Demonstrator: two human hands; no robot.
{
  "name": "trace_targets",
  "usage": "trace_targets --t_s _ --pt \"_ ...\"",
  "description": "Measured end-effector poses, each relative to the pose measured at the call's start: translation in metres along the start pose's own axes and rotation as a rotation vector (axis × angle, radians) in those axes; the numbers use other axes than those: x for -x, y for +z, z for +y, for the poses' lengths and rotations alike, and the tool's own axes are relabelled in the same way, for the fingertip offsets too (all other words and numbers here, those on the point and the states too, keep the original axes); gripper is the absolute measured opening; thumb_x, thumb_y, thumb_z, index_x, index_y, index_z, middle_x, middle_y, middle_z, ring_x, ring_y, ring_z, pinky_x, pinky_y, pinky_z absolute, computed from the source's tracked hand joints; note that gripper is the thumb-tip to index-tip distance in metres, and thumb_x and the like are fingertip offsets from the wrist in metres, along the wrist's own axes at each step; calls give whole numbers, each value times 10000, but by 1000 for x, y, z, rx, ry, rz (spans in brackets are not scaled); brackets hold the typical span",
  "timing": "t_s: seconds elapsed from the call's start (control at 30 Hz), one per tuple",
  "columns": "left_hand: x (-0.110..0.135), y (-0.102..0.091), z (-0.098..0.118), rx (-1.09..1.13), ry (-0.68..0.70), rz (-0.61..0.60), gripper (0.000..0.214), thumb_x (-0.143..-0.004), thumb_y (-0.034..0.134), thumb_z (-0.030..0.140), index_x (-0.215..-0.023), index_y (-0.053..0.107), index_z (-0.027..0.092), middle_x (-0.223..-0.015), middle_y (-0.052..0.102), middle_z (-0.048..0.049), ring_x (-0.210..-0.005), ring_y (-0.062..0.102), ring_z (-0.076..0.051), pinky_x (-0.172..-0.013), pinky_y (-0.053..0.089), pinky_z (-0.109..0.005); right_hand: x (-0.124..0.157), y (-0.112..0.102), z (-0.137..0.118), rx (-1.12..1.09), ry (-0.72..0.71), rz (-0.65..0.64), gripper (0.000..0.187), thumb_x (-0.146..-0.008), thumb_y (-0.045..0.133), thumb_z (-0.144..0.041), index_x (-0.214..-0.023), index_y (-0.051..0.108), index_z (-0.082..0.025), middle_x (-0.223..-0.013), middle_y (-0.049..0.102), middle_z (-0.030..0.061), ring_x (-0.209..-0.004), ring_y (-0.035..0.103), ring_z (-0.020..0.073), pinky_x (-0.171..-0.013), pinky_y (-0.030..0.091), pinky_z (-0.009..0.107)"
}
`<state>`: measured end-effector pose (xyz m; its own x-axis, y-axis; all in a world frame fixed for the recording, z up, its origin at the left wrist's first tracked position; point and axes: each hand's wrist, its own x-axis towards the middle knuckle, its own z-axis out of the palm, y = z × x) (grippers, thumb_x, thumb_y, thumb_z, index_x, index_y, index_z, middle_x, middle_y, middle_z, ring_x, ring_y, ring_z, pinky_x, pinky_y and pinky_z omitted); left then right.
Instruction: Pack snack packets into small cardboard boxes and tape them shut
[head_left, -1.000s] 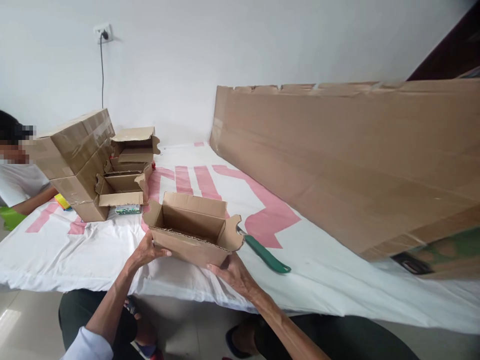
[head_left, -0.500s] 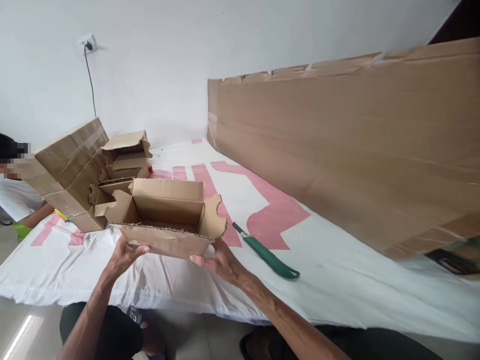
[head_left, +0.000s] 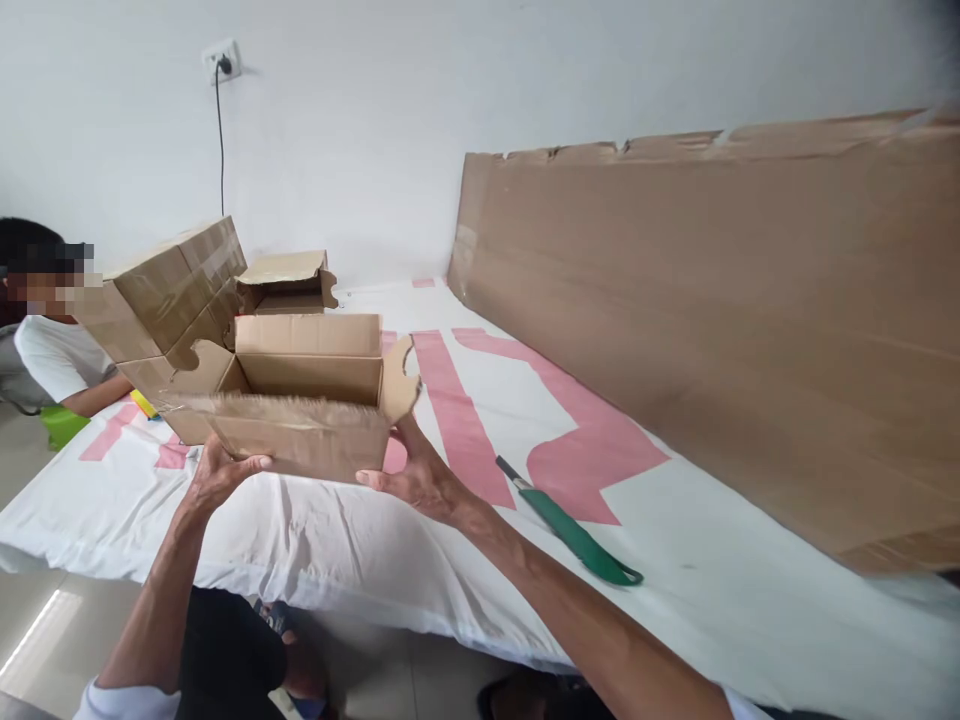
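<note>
Between my two hands is an open cardboard box [head_left: 315,440], its top flaps standing up and its inside bare. My left hand [head_left: 221,475] grips the lower left of its near side, thumb on the front face and fingers hidden beneath. My right hand [head_left: 416,475] grips the lower right corner in the same way. Behind it stands a wall of stacked cardboard boxes [head_left: 169,295], with another open box [head_left: 285,280] lying on its side next to it. A green-handled knife [head_left: 574,535] lies on the cloth to the right of my right hand.
A white cloth with pink shapes [head_left: 480,430] covers the table. A long cardboard panel [head_left: 690,320] stands along the right. At the left a person [head_left: 56,350] in white sits behind the stack, near a yellow object [head_left: 144,404]. A plugged-in cable [head_left: 220,140] hangs down the wall.
Both hands have carried the open box left and away from me, toward the stacked boxes, and it now hides more of the boxes behind. The view has swung slightly left.
</note>
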<state>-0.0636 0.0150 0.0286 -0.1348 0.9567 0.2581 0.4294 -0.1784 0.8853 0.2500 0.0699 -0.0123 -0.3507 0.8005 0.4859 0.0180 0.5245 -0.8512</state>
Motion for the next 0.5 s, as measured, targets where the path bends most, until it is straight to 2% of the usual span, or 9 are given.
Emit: trace_targets --t_s 0.1,0.2,0.27,0.33,0.43,0.5 --pt "21 5 -14 179 -49 74 835 -556 944 725 -1140 750 161 -1137 818 -157 -1062 764 -351 -891 631 -416 20 0 -8 -118 47 -11 1028 -782 875 -529 -1650 377 -294 -1588 509 117 -1441 536 307 -1200 484 499" --pt "42 21 -13 214 -8 68 900 -646 885 747 -1333 687 202 -1343 743 -162 -1271 689 -397 -1005 599 -463 36 -13 11 -325 193 -67 923 -801 818 -582 -1600 467 -280 -1593 565 115 -1455 554 329 -1157 522 494" --pt "52 39 -2 139 79 45 915 -725 841 741 -1467 617 254 -1556 600 -156 -1458 552 -421 -1100 551 -499 44 -25 35 -472 358 -144 799 -837 704 -677 -1490 589 -232 -1484 681 132 -1392 624 357 -1122 546 526" --pt "61 61 13 8 164 58 914 -771 831 717 -1532 564 287 -1644 495 -151 -1548 446 -419 -1180 488 -534 48 -32 60 -560 489 -140 758 -805 695 -731 -1364 680 -219 -1356 768 132 -1319 682 373 -1090 566 537" --pt "78 95 30 -203 260 135 970 -780 877 656 -1586 491 279 -1629 465 -186 -1552 424 -420 -1220 436 -589 49 -30 89 -744 529 -63 651 -806 767 -728 -1276 739 -279 -1315 803 77 -1309 698 347 -1103 563 503" --pt "90 114 35 -298 307 164 976 -802 889 604 -1610 452 274 -1629 440 -207 -1523 450 -424 -1187 463 -609 46 -23 102 -837 516 -18 628 -815 784 -760 -1262 756 -320 -1313 809 47 -1311 699 334 -1099 567 484"
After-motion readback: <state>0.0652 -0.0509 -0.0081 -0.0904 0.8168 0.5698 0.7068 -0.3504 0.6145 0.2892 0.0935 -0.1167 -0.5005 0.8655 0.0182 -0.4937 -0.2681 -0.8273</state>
